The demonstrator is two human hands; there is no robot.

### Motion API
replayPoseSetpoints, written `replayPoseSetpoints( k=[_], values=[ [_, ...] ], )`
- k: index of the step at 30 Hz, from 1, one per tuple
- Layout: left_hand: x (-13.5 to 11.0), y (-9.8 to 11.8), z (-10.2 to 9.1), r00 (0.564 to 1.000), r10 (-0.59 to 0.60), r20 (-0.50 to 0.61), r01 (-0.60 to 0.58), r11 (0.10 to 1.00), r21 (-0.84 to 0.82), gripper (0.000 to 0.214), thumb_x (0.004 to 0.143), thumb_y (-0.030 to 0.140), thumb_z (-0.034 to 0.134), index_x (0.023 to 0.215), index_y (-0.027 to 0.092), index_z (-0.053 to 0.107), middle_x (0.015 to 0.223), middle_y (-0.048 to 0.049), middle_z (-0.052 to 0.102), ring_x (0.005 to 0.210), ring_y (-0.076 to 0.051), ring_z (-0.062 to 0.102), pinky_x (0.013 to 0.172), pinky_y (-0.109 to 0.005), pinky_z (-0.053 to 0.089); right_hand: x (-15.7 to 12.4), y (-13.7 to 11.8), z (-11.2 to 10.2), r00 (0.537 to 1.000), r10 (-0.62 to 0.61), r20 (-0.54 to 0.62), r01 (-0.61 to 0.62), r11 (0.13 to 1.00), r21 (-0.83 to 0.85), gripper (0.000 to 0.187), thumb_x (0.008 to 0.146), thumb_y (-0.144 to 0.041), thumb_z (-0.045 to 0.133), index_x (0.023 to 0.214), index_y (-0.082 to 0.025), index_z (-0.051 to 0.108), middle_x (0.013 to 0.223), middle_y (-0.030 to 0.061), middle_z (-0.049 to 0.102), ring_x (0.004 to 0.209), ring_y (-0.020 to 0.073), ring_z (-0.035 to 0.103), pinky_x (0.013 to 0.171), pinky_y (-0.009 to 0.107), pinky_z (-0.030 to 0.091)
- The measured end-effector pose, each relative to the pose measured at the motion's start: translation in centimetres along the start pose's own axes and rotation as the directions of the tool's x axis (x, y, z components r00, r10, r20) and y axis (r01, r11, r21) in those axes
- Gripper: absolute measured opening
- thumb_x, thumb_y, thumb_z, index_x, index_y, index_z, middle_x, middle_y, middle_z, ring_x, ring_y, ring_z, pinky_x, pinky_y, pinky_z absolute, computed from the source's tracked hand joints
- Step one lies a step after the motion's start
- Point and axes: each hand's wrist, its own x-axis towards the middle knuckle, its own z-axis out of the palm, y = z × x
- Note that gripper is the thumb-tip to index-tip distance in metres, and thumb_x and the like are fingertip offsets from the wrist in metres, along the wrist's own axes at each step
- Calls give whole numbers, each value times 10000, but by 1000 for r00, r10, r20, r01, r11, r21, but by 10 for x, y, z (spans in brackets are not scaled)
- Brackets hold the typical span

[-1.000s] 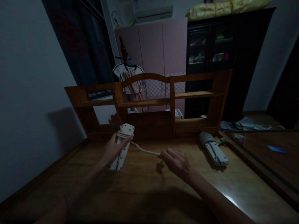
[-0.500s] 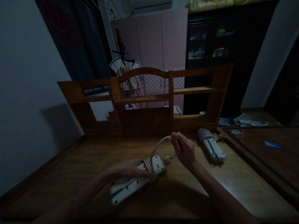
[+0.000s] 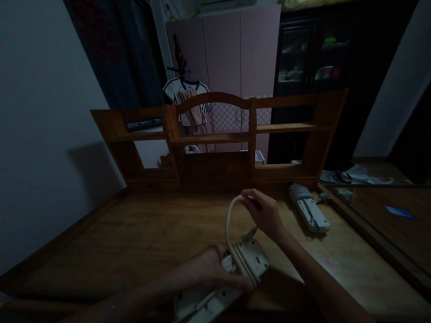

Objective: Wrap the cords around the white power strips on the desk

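Power strip (image 3: 224, 291) gripped in left hand (image 3: 208, 270); right hand (image 3: 265, 214) apparently pinches its cord (image 3: 229, 224).

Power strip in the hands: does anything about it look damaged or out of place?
Nothing stands out. The left hand grips the power strip, its cord wound neatly round one end, and the right hand pinches the loose loop. A second power strip lies slanted on the desk. The dim light hides fine damage.

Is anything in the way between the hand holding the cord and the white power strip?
Nothing visible. The right hand pinches the cord loop just above the power strip, held by the left hand; only the cord runs between. A second strip lies aside on the desk.
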Motion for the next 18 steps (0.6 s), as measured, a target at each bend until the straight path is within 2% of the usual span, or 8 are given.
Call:
replayPoseSetpoints(
  k=[2, 6, 11, 14, 18],
  values=[
    [-3, 5, 8, 1000, 24, -2, -24, 1000, -15, 401, 682, 428, 721, 997, 183, 678, 962, -56, 691, 833, -198, 631, 746, -295, 489, 0, -1, 1, 999, -2, 51, 1, 1000, 17, 174, 889, -320, 551, 923, -164, 620, 837, 36, 632, 710, 111, 569, 665, 203, 432],
    [-9, 15, 18, 995, 85, 53, -80, 992, -95, 451, 711, 402, 704, 1109, 202, 630, 1051, -61, 673, 944, -218, 621, 828, -324, 480, 2, -5, 1, 988, 17, 156, -21, 1000, 23, 231, 883, -368, 554, 917, -161, 650, 795, 41, 609, 653, 106, 528, 594, 205, 407],
    [-20, 25, 20, 998, -11, 67, 19, 993, -113, 483, 705, 367, 714, 1151, 216, 608, 1084, -65, 665, 1005, -254, 607, 866, -355, 472, 6, -8, -5, 967, 46, 250, -63, 996, 60, 284, 886, -397, 544, 985, -172, 685, 785, 36, 598, 639, 102, 503, 586, 209, 388],
    [-26, 32, 20, 995, 21, 93, -6, 987, -162, 461, 719, 344, 706, 1152, 228, 597, 1113, -63, 653, 1062, -256, 585, 910, -373, 452, 8, -5, -7, 957, 74, 279, -113, 985, 128, 285, 885, -390, 549, 1018, -183, 692, 786, 29, 603, 664, 105, 509, 595, 210, 380],
    [-41, 53, 21, 992, 47, 114, -19, 972, -233, 571, 713, 309, 716, 1249, 275, 521, 1160, -50, 635, 1084, -242, 578, 923, -384, 448, 9, -1, -5, 932, 156, 327, -246, 935, 254, 311, 880, -395, 545, 1038, -171, 691, 808, 30, 608, 694, 106, 511, 596, 206, 382]
  ],
)
